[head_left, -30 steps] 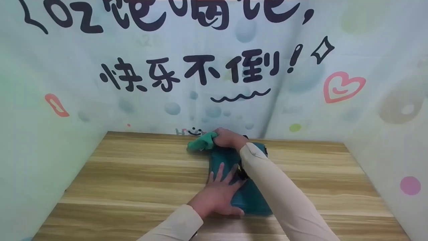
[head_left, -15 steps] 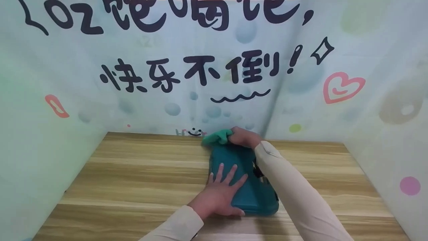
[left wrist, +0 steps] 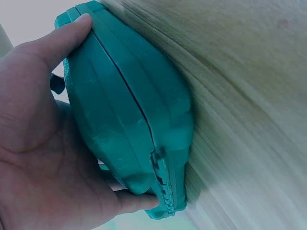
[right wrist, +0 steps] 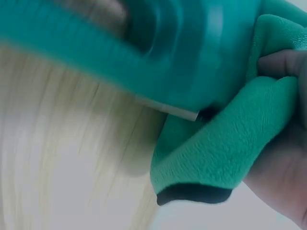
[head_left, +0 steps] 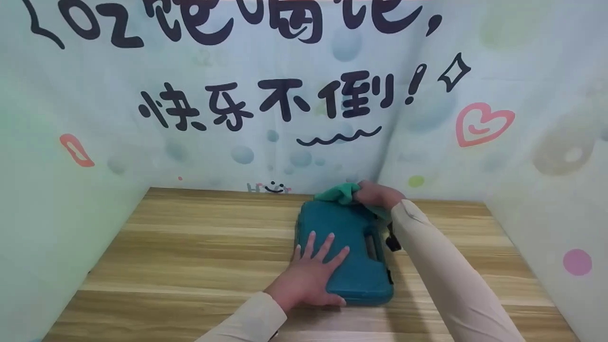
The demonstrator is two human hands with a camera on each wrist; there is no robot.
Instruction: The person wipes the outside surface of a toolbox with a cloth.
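Case (head_left: 339, 216): flat on bench (head_left: 190, 247); looks stiff, prob. smooth; best hold = handle (head_left: 378, 246).
Cloth (head_left: 337, 194): at case's far end; prob. soft, light.
L hand (head_left: 311, 278): fingers straight, spread on case top.
R hand (head_left: 377, 194): fingers gripping cloth.
L wrist view: apparent hinge (left wrist: 164, 184), hidden in head view.
R wrist view: cloth's dark trim (right wrist: 194, 193), ditto.

This is a booth-like nook, building type unclear: printed sheets (head_left: 213, 156) with lettering (head_left: 285, 107) and a heart (head_left: 479, 129) rise along the far, left and right edges of a table (head_left: 199, 237).
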